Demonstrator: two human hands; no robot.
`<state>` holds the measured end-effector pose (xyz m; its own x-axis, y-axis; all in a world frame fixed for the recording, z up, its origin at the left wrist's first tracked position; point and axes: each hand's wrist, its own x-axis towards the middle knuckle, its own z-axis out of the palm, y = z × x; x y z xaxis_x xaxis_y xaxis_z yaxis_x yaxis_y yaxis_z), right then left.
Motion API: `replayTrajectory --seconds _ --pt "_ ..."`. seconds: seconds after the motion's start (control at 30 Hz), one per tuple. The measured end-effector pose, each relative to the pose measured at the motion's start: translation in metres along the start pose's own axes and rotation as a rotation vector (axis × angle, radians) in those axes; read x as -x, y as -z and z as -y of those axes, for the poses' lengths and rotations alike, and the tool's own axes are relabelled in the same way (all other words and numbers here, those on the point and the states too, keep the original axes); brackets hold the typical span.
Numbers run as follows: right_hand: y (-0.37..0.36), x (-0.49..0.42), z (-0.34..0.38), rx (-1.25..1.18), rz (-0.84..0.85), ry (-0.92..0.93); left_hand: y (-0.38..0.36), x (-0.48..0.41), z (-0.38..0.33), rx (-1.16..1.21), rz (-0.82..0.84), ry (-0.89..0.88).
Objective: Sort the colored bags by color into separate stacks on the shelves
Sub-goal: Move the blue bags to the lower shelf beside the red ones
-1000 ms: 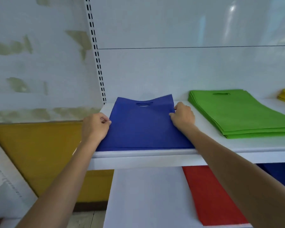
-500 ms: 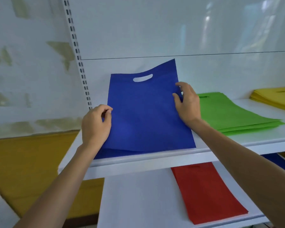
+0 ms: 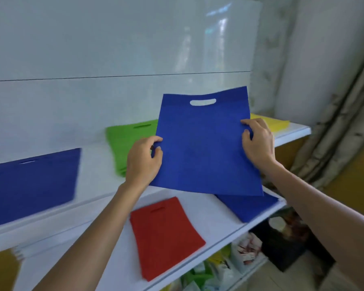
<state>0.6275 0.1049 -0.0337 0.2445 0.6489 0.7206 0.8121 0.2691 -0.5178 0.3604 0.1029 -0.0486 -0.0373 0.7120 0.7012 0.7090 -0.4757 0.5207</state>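
Note:
I hold a blue bag (image 3: 202, 148) upright in the air, its handle slot at the top. My left hand (image 3: 144, 158) pinches its left edge and my right hand (image 3: 257, 141) pinches its right edge. It hangs in front of the green stack (image 3: 124, 143) and the yellow stack (image 3: 269, 122) on the upper shelf (image 3: 93, 192). A blue stack (image 3: 29, 183) lies at that shelf's left. On the lower shelf (image 3: 214, 227) lie a red bag (image 3: 164, 234) and more blue bags (image 3: 248, 206).
White back panels rise behind the shelves. Mixed bags and a black bag (image 3: 282, 244) sit under the lower shelf at the right. A wall with a curtain (image 3: 340, 127) stands to the right.
Both hands lifted one blue bag off the blue stack and carried it right, past the green stack. The view swung right, so the blue stack now lies at the far left.

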Motion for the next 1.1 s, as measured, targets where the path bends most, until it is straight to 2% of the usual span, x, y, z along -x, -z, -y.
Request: replayTrajectory --seconds 0.13,0.27,0.43,0.73,0.97,1.1 --pt "0.063 0.023 -0.096 0.113 -0.031 -0.114 -0.095 0.018 -0.053 0.090 0.137 -0.033" --pt "0.122 0.051 -0.183 0.242 -0.015 -0.225 -0.184 0.050 -0.104 0.231 0.282 0.027" --pt "0.152 0.084 -0.260 0.327 0.034 -0.380 -0.273 0.099 -0.125 0.269 0.489 0.101" --pt "0.099 0.112 -0.364 0.372 0.221 -0.618 -0.380 0.135 -0.083 0.193 0.715 0.159" --pt "0.060 0.100 -0.417 0.387 0.317 -0.643 -0.437 0.142 -0.063 0.135 0.803 0.272" --pt "0.037 0.079 -0.449 0.347 0.369 -0.626 -0.464 0.140 -0.057 0.102 0.771 0.345"
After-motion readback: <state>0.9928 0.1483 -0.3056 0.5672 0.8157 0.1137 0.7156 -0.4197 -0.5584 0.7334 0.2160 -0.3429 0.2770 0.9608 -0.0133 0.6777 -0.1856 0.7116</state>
